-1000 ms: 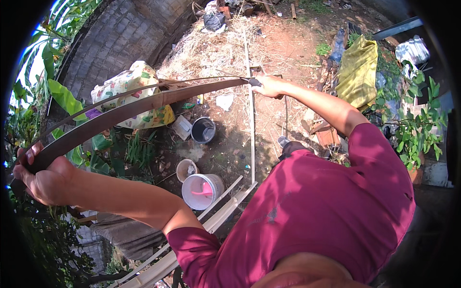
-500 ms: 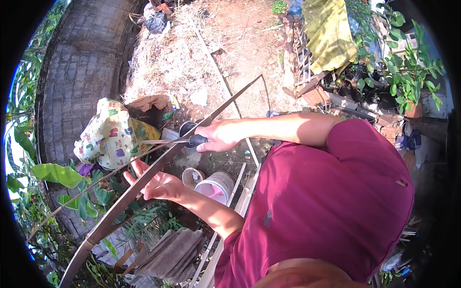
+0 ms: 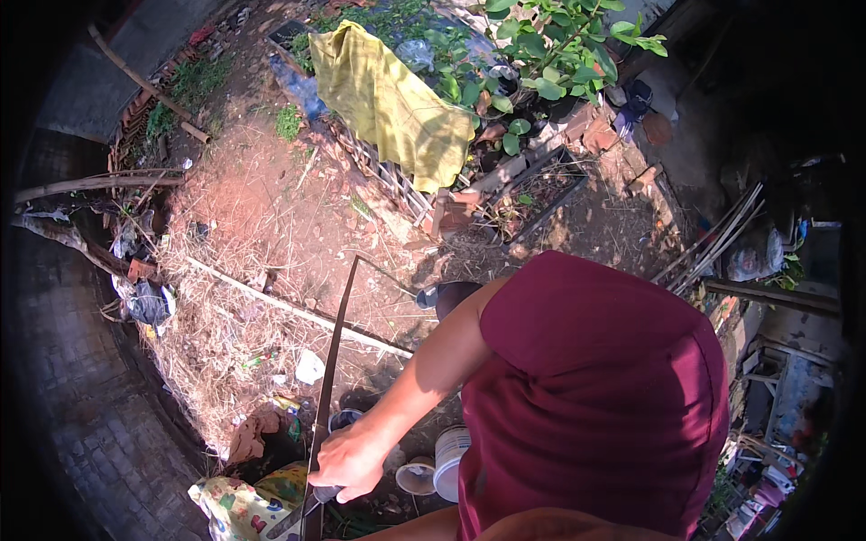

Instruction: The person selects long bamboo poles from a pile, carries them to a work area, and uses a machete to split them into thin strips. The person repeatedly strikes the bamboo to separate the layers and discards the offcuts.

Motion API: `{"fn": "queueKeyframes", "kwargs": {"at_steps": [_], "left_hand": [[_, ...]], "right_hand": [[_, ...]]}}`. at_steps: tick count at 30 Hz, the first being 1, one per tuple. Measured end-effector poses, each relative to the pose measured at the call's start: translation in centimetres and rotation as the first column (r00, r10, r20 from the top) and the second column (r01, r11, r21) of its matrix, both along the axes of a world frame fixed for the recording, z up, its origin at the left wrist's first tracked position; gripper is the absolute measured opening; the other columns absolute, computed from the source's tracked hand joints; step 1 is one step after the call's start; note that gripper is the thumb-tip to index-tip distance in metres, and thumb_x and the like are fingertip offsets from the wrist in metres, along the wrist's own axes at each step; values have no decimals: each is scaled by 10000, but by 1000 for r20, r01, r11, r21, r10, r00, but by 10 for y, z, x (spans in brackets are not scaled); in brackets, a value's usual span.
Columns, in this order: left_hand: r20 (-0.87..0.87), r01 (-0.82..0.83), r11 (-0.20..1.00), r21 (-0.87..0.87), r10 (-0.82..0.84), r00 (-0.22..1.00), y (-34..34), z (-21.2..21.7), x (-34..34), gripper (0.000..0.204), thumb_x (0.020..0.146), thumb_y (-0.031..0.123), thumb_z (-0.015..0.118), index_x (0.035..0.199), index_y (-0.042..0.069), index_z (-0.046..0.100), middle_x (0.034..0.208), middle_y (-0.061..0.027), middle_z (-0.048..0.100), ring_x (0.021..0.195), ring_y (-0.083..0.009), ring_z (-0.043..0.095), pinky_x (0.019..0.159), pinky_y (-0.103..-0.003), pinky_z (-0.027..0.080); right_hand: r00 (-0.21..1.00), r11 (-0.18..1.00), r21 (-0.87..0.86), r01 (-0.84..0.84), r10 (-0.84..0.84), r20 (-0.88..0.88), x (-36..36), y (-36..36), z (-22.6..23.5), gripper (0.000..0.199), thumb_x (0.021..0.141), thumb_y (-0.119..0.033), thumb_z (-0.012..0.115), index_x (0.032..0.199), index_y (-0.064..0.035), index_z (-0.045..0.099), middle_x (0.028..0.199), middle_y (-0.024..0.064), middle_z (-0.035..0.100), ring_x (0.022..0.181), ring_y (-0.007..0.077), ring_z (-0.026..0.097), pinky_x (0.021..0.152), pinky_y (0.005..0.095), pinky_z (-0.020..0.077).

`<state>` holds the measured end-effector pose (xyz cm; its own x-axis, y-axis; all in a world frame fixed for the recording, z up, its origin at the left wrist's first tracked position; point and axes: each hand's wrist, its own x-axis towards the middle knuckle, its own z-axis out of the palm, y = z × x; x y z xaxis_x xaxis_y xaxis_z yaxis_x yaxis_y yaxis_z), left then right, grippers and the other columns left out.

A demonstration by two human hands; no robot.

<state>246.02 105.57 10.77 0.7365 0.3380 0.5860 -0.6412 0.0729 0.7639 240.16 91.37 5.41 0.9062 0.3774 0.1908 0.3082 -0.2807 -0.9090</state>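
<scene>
My right hand [image 3: 350, 462] is closed round the black handle of a knife [image 3: 290, 521] near the bottom of the view. Its blade points down and left, partly cut off by the lower edge. A long, dark brown strip that looks like split bamboo [image 3: 330, 379] runs upright past my knuckles, and a thin sliver bends away from its far tip. Whether my fingers also touch the strip, I cannot tell. Only a piece of my left forearm shows at the bottom edge; the left hand is out of view. Below the knife lies a patterned cloth bundle [image 3: 236, 507].
White buckets [image 3: 449, 460] stand right of my hand. A pale pole [image 3: 298, 311] lies across dry straw and dirt. Farther off, a yellow cloth [image 3: 392, 108] drapes over slats beside leafy plants [image 3: 550, 72]. A brick wall [image 3: 81, 388] bounds the left.
The view has swung to the right, so the scene sits lower and left. My left hand, earlier palm-up under the strip, has left the picture. The right hand still grips the knife.
</scene>
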Motion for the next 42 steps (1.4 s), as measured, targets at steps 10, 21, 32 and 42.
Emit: {"fn": "queueKeyframes", "kwargs": {"at_steps": [10,21,32,42], "left_hand": [[-16,605,796,4,-605,796,64,26,65,598,887,651,598,1004,65,636,650,23,443,569,-94,415,570,-241,401],[107,-26,993,-119,39,994,93,109,18,432,918,525,649,883,98,588,673,11,477,590,-109,454,539,-252,391],[278,-288,936,-202,337,900,146,160,-51,398,899,448,719,887,65,613,782,-10,533,734,-141,585,674,-291,560],[255,-77,959,-274,150,955,170,184,-99,375,904,428,721,866,66,631,778,-19,543,717,-127,571,640,-256,512]], "right_hand": [[651,826,-550,-121,-352,-673,26,-151,-301,560,930,-418,609,1273,22,560,1088,192,710,1023,367,685,880,468,554],[521,930,-366,31,-328,-788,37,-171,-239,698,985,-518,540,1489,-58,397,739,141,677,556,219,668,561,361,554],[790,894,-377,-240,-46,-612,39,-127,-99,606,955,-487,585,1466,-210,415,837,189,682,872,368,674,853,475,508],[865,846,-369,-386,193,-462,41,-102,-67,607,931,-463,618,1465,-240,433,786,153,689,755,329,698,774,451,551]]}}
